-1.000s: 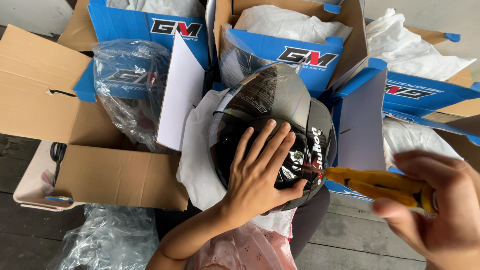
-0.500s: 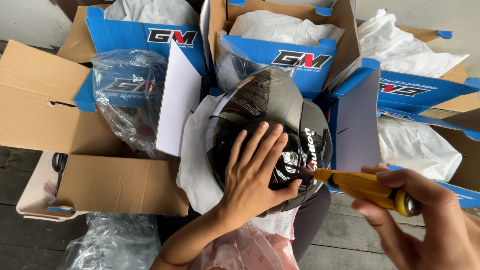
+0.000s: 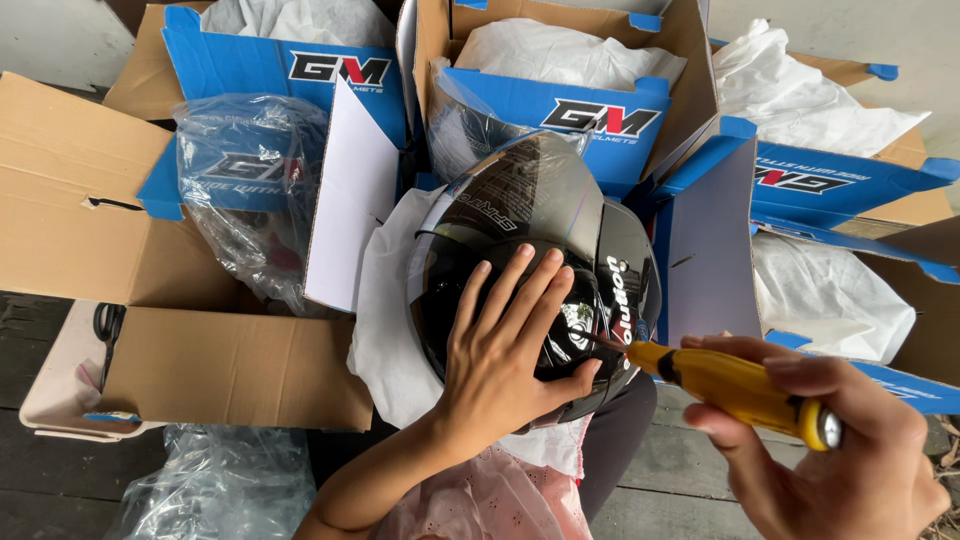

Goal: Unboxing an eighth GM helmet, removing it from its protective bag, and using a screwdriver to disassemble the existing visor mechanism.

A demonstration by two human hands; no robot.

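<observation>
A glossy black helmet with a dark visor rests on my lap over a white cloth bag. My left hand lies flat on its crown, fingers spread, steadying it. My right hand grips a yellow-handled screwdriver. The screwdriver's thin tip touches the helmet's side near the visor hinge, just past my left thumb.
Open blue and brown cardboard boxes crowd the space ahead, several holding white-wrapped items. A clear plastic bag sits in the left box. Scissors lie on a pale tray at the left. More crumpled plastic lies on the dark plank floor.
My right hand has brought the screwdriver leftward and down, so its tip now meets the helmet's side. The left hand stays on the crown.
</observation>
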